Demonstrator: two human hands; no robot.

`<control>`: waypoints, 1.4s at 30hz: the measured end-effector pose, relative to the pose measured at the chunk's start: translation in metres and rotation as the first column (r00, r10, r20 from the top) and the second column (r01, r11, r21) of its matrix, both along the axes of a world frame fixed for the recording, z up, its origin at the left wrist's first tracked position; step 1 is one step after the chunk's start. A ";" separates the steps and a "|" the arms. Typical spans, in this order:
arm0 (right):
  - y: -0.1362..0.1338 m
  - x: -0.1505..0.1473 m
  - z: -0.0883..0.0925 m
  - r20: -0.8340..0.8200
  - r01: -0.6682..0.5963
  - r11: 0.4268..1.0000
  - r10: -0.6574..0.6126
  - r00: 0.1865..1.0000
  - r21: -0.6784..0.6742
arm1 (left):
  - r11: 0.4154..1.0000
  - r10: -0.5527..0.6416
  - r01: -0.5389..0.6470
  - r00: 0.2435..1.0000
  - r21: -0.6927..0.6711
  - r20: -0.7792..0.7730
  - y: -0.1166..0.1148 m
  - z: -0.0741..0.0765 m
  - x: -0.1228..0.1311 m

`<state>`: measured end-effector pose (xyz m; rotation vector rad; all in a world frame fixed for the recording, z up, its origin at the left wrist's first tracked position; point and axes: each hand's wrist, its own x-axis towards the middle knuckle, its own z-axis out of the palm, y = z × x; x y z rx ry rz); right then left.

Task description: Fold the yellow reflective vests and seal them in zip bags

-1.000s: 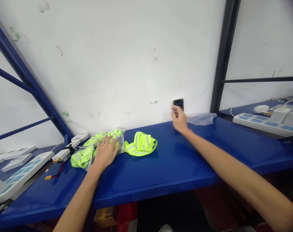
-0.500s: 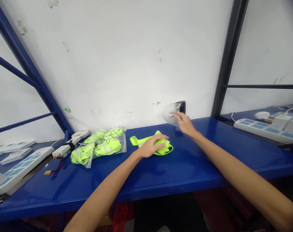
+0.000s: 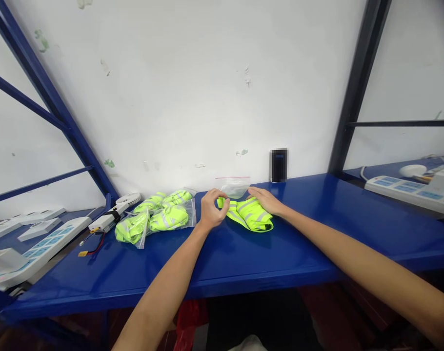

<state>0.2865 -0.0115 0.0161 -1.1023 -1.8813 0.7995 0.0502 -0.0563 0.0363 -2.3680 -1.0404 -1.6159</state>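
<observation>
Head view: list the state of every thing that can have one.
Loose yellow-green bundle, gathered, unbagged.
Other yellow-green bundles, in clear bags.
Loose clear bag, nothing seen inside.
Black device, upright; screen blurred.
Yellow connector, unplugged.
Small fan, lying down; on or off unclear.
Left hand, fingers curled.
Right hand, open, fingers extended.

The cloth (image 3: pixel 256 214) is neon yellow-green with silver-grey stripes. Left of the cloth, bundles (image 3: pixel 169 218) repeat that yellow-green and grey striping. Just behind the cloth, a clear bag (image 3: pixel 233 188) has a pinkish-red line along its top edge. Beneath the cloth, the table (image 3: pixel 298 258) is glossy blue; behind it, the wall (image 3: pixel 171 97) is white. Right of and behind the cloth, the phone (image 3: pixel 279 168) is black.
</observation>
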 end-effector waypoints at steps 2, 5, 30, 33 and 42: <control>-0.001 -0.001 0.000 -0.016 -0.010 1.000 0.010 1.000 0.000 | 0.999 0.034 -0.036 0.993 -0.012 -0.115 -0.002 -0.001 0.005; -0.006 -0.001 0.003 -0.016 -0.038 0.999 0.038 0.999 0.013 | 0.990 0.050 -0.083 0.963 -0.114 -0.263 -0.002 -0.005 0.008; -0.001 -0.023 0.011 0.534 -0.149 0.922 -0.071 0.843 0.358 | 0.756 -0.569 0.234 0.696 -0.612 -0.437 -0.061 0.031 0.026; -0.007 -0.022 0.013 0.606 -0.181 0.953 -0.004 0.795 0.243 | 0.800 -0.485 0.141 0.725 -0.584 -0.489 -0.043 0.026 0.015; -0.025 0.000 0.032 0.679 0.249 0.907 -0.419 0.603 0.340 | 0.676 -0.376 0.266 0.927 -0.687 -0.011 -0.006 0.008 -0.006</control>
